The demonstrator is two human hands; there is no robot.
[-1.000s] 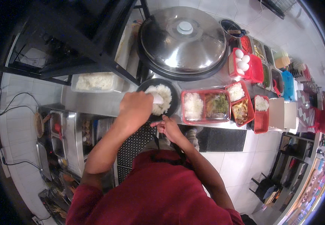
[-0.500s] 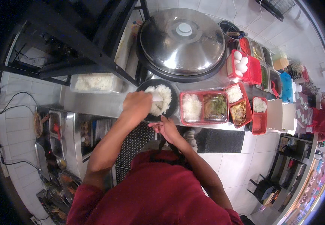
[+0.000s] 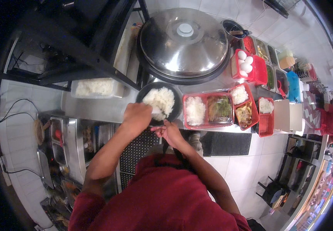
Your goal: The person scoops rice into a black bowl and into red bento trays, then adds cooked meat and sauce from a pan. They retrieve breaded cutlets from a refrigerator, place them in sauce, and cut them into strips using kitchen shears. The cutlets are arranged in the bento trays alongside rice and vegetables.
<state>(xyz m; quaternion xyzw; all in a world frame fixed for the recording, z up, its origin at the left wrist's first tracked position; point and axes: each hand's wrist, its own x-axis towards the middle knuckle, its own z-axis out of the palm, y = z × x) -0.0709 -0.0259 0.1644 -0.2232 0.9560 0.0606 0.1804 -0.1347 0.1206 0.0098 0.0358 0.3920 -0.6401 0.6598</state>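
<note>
White rice (image 3: 164, 99) is heaped in a round black bowl (image 3: 177, 111) at the near edge of the steel counter. My left hand (image 3: 138, 115) is closed around the handle of a white rice paddle (image 3: 156, 110), whose blade end reaches into the rice. Much of the handle is hidden by my fingers. At the bowl's near rim, my right hand (image 3: 170, 133) has its thumb up against the edge and its other fingers lower down, gripping the bowl. Just behind the bowl stands a large round cooker with a domed steel lid (image 3: 183, 46).
A clear tub of rice (image 3: 95, 87) sits left of the bowl. To the right are red meal boxes (image 3: 208, 110) with rice and food, a red container of eggs (image 3: 245, 66) and several ingredient trays (image 3: 268, 57). A black metal frame (image 3: 93, 57) rises at the left.
My left hand has shifted slightly left and toward me with the paddle, uncovering more of the rice. My right hand stays at the bowl's rim.
</note>
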